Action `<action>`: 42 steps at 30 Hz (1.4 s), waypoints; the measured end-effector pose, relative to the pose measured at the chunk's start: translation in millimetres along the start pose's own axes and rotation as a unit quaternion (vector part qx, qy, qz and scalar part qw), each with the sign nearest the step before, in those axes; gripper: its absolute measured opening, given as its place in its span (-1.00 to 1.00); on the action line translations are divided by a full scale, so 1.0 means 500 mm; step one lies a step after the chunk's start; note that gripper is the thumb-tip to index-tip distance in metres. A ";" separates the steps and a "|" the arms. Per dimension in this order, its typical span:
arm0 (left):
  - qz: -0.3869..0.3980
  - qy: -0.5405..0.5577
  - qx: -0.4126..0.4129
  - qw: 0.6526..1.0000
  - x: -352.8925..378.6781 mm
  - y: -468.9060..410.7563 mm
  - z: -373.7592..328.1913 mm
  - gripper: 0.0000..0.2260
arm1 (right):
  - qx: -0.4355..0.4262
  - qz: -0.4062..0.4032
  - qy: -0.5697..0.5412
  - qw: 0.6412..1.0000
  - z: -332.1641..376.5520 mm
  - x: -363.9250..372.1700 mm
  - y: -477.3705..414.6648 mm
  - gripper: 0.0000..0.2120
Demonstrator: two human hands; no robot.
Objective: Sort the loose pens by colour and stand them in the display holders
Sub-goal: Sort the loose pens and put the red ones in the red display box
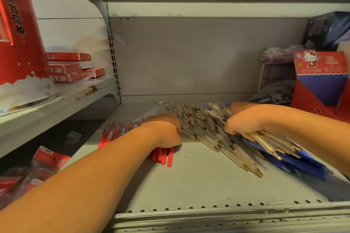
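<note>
Loose pens lie in three groups on a white metal shelf (pixel 189 185). Red pens (pixel 166 157) lie at the left, and my left hand (pixel 164 132) rests on top of them with fingers curled over the bunch. A heap of clear pens with gold tips (pixel 208 128) fills the middle. Blue pens (pixel 295 166) lie at the right, partly under the clear ones. My right hand (pixel 244 121) is closed on a bundle of clear gold-tipped pens (pixel 272 142) whose tips point towards me. A red and blue cardboard display holder (pixel 320 85) stands at the back right.
The side shelf at the left carries stacked red boxes (pixel 70 68) and a tall red cylinder (pixel 17 30). Packaged red goods (pixel 37 170) lie on a lower shelf at the left. Dark bags and boxes (pixel 284 73) crowd the back right corner. An upper shelf hangs overhead.
</note>
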State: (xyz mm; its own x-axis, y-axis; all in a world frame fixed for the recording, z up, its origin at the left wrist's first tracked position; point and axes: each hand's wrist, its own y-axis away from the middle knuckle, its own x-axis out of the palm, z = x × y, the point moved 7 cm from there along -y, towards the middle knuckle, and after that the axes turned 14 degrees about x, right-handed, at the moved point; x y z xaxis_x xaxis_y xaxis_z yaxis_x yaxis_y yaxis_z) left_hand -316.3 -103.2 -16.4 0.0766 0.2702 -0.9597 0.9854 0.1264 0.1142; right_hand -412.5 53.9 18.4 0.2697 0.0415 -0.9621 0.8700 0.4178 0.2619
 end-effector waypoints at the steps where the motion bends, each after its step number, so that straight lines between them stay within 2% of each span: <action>1: 0.000 -0.002 -0.008 1.000 -0.001 -0.001 0.002 -0.78 | -0.003 0.002 -0.020 1.000 -0.001 -0.005 0.001 -0.93; 5: 0.029 0.027 -0.033 0.999 0.009 -0.004 0.011 -0.68 | -0.019 0.076 -0.140 0.987 0.032 0.011 0.003 -0.90; 8: 0.039 0.046 -0.052 0.997 0.012 -0.005 0.020 -0.65 | -0.042 0.100 -0.171 0.979 0.104 0.036 0.003 -0.91; 10: -0.035 0.007 -0.041 0.999 -0.015 -0.014 0.026 -0.76 | -0.052 0.083 -0.183 0.978 0.149 0.045 -0.003 -0.94; 12: -0.098 -0.026 -0.029 0.994 -0.037 -0.021 0.030 -0.76 | -0.051 0.079 -0.196 0.976 0.174 0.054 -0.012 -0.92; 15: -0.120 -0.006 -0.034 0.992 -0.043 -0.018 0.040 -0.73 | -0.042 0.115 -0.252 0.960 0.183 0.059 -0.015 -0.85; 17: -0.135 0.004 -0.026 0.990 -0.046 -0.016 0.043 -0.79 | -0.052 0.173 -0.298 0.937 0.185 0.061 -0.008 -0.84; 19: -0.136 -0.002 -0.020 0.990 -0.046 -0.015 0.042 -0.84 | -0.076 0.185 -0.309 0.930 0.174 0.052 -0.005 -0.78; 21: -0.125 -0.005 -0.020 0.992 -0.043 -0.015 0.043 -0.80 | -0.103 0.158 -0.270 0.944 0.155 0.042 0.002 -0.67; 24: -0.119 -0.015 -0.023 0.992 -0.042 -0.015 0.042 -0.76 | -0.137 0.017 -0.132 0.982 0.120 0.029 0.009 -0.45; 26: -0.129 -0.026 -0.020 0.991 -0.047 -0.018 0.040 -0.79 | -0.177 -0.031 -0.093 0.979 0.109 0.028 0.023 -0.47; 29: -0.163 -0.063 -0.001 0.985 -0.064 -0.025 0.022 -0.81 | -0.233 -0.025 -0.090 0.968 0.089 0.037 0.039 -0.56; 32: -0.168 -0.073 0.020 0.983 -0.068 -0.044 0.005 -0.64 | -0.298 -0.043 -0.032 0.953 0.064 0.038 0.063 -0.53; 35: -0.117 -0.082 0.038 0.989 -0.044 -0.075 -0.007 -0.48 | -0.335 -0.038 0.011 0.941 0.040 0.048 0.085 -0.35; 37: -0.064 -0.058 0.043 0.995 -0.013 -0.094 -0.007 -0.42 | -0.361 -0.057 0.048 0.929 0.035 0.059 0.095 -0.29; 39: -0.046 -0.032 0.044 0.997 0.006 -0.107 -0.002 -0.40 | -0.382 -0.073 0.066 0.919 0.036 0.067 0.103 -0.34; 42: -0.060 -0.039 0.046 0.996 0.004 -0.117 0.004 -0.40 | -0.392 -0.059 0.051 0.917 0.041 0.071 0.102 -0.45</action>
State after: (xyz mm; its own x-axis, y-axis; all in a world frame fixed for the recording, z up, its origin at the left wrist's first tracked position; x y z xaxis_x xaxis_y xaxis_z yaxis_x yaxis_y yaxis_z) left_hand -373.6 -112.1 -25.8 -0.0338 0.1832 -0.9825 0.9977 0.0647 -0.0223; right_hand -350.1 58.3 -0.6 0.1184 0.0213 -0.9927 0.3152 0.9472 0.0580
